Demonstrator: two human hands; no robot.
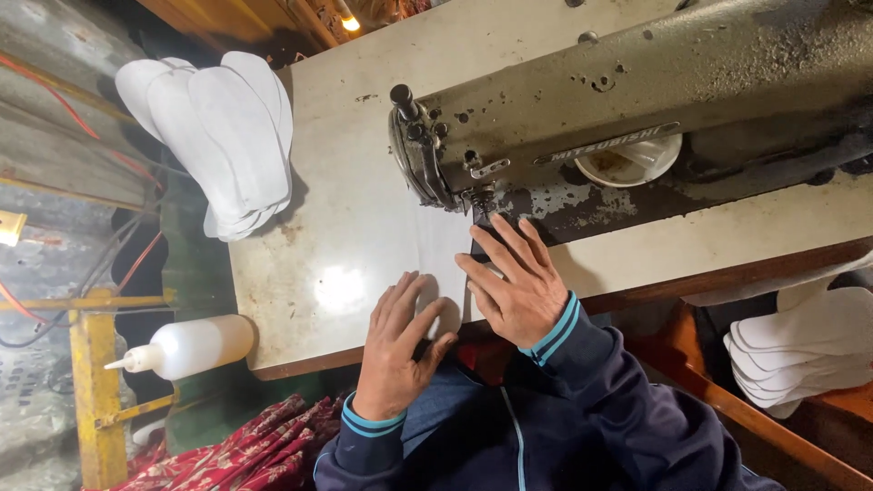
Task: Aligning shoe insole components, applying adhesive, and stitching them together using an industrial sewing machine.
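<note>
An old olive-grey sewing machine (637, 100) lies across the upper right of the pale desk (355, 182), its long body running from about 3 o'clock toward the needle end near the middle of the view. Under its arm sits a small white bowl (627, 164). At 10 o'clock a fanned stack of white insole-shaped pieces (227, 136) overhangs the desk's far left corner, their long axes pointing roughly from 11 o'clock to 5 o'clock. A second pile of white insoles (800, 350) rests off the desk at 4 o'clock, lying nearly level across the view. At 8 o'clock a white squeeze bottle (186, 347) lies on its side below the desk edge, nozzle pointing to 9 o'clock, beside a yellow metal frame (95, 400). Red patterned cloth (264, 450) bunches at 7 o'clock.

A white sheet piece (446, 250) lies flat on the desk directly below the needle, its long axis running from 12 to 6 o'clock. The left hand (400, 341) presses flat on its near end, fingers spread and pointing toward 1 o'clock, gripping nothing. The right hand (514, 277) lies open on the sheet's right edge, fingers stretched toward 11 o'clock, fingertips just beside the presser foot. The machine head stands close over the sheet's far end.
</note>
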